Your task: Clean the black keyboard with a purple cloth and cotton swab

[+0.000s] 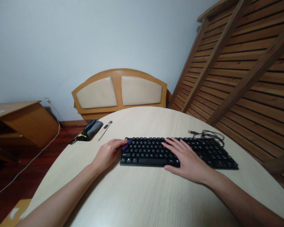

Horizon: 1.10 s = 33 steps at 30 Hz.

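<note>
A black keyboard [151, 155] lies flat on the pale round table [142, 192]. At its left end, my left hand [109, 153] presses a small purple cloth [125, 145] against the keys near the upper left corner. The fingers are closed on the cloth, and most of it is hidden beneath them. Over the right half of the keyboard rests my right hand [186, 157], its fingers spread across the keys and its thumb at the front edge. Behind the number keys, the keyboard's black cable [209, 135] is bunched in loops, with its USB plug [191, 132] pointing left.
A grey and black pouch [91, 129] with a yellow trim lies at the table's left edge. Beside it is a thin tool with a dark clip [105, 127]. A padded headboard [119, 91] stands behind the table, and wooden slats [236, 78] lean at the right.
</note>
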Available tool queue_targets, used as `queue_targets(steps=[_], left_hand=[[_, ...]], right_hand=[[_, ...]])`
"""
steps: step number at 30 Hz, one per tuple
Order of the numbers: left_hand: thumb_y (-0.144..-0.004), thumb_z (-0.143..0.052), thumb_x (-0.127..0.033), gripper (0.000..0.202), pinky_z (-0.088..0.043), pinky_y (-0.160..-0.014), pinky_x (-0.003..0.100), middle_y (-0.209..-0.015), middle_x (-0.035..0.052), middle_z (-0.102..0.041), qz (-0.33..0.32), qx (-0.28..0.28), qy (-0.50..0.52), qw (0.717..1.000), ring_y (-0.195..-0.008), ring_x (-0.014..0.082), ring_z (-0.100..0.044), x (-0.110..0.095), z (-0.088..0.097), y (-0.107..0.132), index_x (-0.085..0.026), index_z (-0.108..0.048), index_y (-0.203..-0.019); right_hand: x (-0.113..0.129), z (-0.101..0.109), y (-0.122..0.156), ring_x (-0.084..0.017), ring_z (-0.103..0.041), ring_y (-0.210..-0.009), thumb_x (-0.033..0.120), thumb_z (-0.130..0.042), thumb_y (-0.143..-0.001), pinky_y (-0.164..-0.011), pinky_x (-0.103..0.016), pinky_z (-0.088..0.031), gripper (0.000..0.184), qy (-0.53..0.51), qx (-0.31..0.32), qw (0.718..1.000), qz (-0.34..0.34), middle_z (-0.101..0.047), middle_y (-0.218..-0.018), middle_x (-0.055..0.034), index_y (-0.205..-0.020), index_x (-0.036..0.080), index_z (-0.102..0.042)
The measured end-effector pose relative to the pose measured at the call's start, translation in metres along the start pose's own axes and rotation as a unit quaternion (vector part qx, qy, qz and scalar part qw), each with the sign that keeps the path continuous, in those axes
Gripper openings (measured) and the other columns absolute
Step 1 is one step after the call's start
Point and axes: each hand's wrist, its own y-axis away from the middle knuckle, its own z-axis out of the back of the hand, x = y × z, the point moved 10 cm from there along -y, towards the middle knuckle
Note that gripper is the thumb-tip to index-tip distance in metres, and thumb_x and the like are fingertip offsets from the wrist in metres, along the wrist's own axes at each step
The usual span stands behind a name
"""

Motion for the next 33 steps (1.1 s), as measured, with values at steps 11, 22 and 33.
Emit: queue_targets(steps=[11,22,33], left_hand=[[-0.081,-0.052,-0.006,0.046,-0.060,-0.091,0.042,-0.116,0.0078,-0.074,-0.021,0.078,-0.008,0.997,-0.105,0.0231,-0.070,-0.012,0.006,-0.004,-0.020,-0.069,-0.122],[-0.082,-0.052,-0.008,0.043,-0.062,-0.081,0.040,-0.107,0.0094,-0.076,-0.079,0.118,-0.034,0.989,-0.094,0.0236,-0.072,-0.025,0.010,-0.003,-0.018,-0.071,-0.120],[-0.084,-0.053,-0.010,0.038,-0.062,-0.075,0.039,-0.101,0.0090,-0.077,-0.127,0.135,-0.046,0.982,-0.089,0.0242,-0.073,-0.040,0.012,-0.001,-0.018,-0.073,-0.115]], right_hand=[[-0.001,0.000,-0.001,-0.033,-0.024,-0.152,0.067,-0.060,-0.086,-0.124,-0.060,-0.018,0.081,0.002,0.008,1.000,-0.013,-0.037,-0.162,-0.0069,-0.154,0.027,-0.043],[-0.001,0.000,-0.002,-0.034,-0.024,-0.152,0.068,-0.061,-0.085,-0.123,-0.061,-0.019,0.080,-0.010,0.001,1.000,-0.011,-0.037,-0.162,-0.0062,-0.153,0.029,-0.043],[-0.001,0.000,-0.001,-0.033,-0.025,-0.152,0.069,-0.059,-0.086,-0.124,-0.060,-0.019,0.081,0.001,0.007,1.000,-0.014,-0.037,-0.162,-0.0057,-0.153,0.028,-0.043]])
